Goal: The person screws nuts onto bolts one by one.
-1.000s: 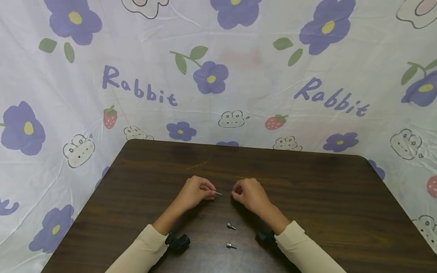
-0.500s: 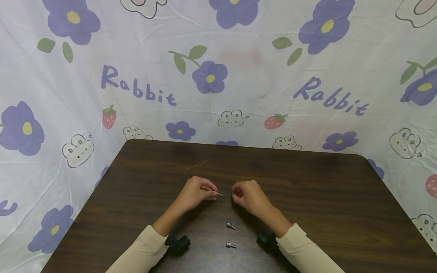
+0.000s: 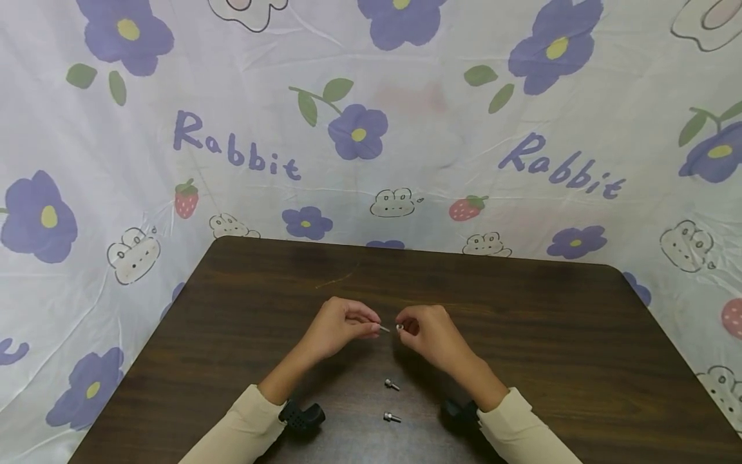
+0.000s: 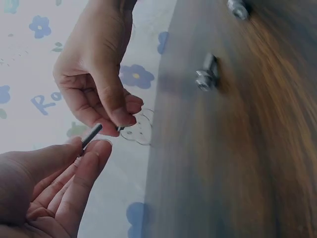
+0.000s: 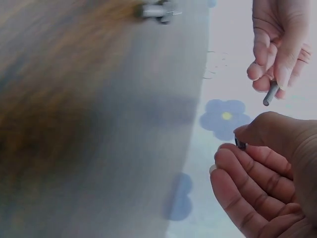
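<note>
Rabbit-print fabric (image 3: 429,148) hangs behind a dark wood-grain table (image 3: 551,335), and over it the left hand (image 3: 336,328) is pinching a threaded bolt (image 4: 91,136), tip poking toward the right hand (image 3: 431,330). 2 more bolts (image 3: 391,417) just lie between the wrists. Right thumb and fingers have a tiny metal nut (image 5: 240,143) pinched, near that tip but apart.

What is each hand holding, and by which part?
The left hand pinches a bolt at its hidden end, threaded tip exposed. The right hand pinches what looks like a small nut; by which faces is unclear.
</note>
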Tool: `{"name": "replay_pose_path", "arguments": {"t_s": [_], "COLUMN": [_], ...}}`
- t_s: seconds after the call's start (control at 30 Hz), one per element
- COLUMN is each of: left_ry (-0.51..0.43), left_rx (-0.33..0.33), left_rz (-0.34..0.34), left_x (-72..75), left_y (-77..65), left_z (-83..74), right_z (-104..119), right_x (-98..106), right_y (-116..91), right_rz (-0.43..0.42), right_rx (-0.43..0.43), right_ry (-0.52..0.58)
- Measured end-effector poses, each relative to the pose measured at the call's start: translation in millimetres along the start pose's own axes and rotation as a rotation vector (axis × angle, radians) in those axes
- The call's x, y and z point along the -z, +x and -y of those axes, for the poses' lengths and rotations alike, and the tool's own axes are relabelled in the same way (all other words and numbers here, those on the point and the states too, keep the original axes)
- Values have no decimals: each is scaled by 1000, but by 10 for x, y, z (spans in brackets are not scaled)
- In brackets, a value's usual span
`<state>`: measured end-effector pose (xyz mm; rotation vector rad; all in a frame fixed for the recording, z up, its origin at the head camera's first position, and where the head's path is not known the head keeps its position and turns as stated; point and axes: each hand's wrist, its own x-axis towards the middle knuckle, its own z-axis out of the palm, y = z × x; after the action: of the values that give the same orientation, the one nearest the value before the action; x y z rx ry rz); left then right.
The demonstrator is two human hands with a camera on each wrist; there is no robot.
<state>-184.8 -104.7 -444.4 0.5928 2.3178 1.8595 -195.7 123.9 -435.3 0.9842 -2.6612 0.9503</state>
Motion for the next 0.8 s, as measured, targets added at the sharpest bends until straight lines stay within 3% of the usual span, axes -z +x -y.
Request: {"name": "replay_pose_path", "arguments": {"t_s": [0.33, 0.57, 0.8], "left_ry": [-96, -93, -77], "left_rx": [-54, -98, -130], "left_rz": [4, -9, -43], "left_x": [-73, -126, -145], "left_y": [-79, -121, -135], "left_z": [-306, -462, -533], "right_z": [238, 317, 337], "right_x": [217, 292, 353], "right_y": [-71, -117, -168], "right_rz": [-54, -129, -158], "right_rx": [44, 106, 109], "right_ry": [41, 76, 92]}}
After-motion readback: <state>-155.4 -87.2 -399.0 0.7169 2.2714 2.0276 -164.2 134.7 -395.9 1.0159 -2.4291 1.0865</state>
